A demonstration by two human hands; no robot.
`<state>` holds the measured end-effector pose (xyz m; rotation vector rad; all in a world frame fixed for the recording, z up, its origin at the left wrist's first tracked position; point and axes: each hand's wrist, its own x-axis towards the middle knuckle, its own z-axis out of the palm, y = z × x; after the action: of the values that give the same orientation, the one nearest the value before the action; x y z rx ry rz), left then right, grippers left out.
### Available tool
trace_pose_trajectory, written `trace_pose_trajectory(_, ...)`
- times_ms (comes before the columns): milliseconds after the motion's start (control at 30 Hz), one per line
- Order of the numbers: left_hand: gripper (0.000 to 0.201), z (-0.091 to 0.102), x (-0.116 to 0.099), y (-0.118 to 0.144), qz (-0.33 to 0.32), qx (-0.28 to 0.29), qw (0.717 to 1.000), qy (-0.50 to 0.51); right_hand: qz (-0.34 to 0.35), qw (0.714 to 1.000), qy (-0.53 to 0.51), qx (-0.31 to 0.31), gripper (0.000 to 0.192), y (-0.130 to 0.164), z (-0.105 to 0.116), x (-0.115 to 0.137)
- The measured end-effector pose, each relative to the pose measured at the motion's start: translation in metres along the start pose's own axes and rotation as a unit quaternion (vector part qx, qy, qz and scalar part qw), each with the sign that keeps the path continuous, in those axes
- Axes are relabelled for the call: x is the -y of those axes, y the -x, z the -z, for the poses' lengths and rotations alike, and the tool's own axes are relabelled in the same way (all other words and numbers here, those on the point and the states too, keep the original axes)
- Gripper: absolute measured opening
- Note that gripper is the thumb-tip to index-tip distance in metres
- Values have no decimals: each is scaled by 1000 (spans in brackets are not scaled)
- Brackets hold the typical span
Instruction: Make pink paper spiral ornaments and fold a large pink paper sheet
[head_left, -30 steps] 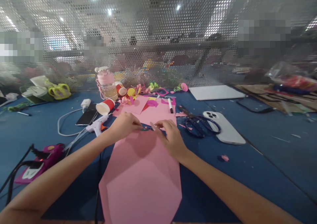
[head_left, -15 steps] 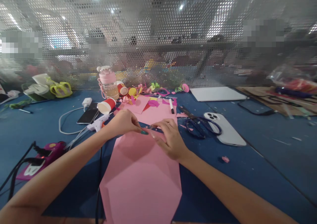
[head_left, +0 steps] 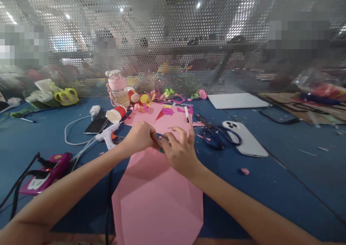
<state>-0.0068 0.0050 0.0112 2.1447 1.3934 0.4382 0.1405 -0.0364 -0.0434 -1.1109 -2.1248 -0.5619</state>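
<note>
Both hands, left hand (head_left: 140, 138) and right hand (head_left: 178, 152), pinch a small teal paper scrap (head_left: 161, 150) between closed fingers, just above the large pink paper sheet (head_left: 158, 194); grip lightly, steadily.

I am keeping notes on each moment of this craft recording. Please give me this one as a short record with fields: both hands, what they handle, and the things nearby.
left hand: closed, fingertips pinched on a small dark teal piece, mostly hidden
right hand: meets the left at the same piece, fingers curled
under the hands: pink paper sheet on the blue table
to the right: scissors, white phone
to the left: white glue gun, red paper cup on its side
behind: pink bottle, coloured paper scraps
</note>
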Motion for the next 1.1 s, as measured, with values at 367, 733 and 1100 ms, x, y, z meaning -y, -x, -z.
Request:
trace_pose_trajectory(367, 13, 4, 2, -1, -25, 54, 996, -60, -35, 997, -66, 12, 21, 2, -7, -6)
trace_pose_trajectory(733, 10, 2, 4, 0, -6, 49, 999, -16, -76, 985, -157, 14, 19, 1, -6, -5)
trace_pose_trajectory(1100, 23, 9, 6, -1, -5, 84, 995, -54, -113, 973, -199, 23, 16, 0, -4, -10)
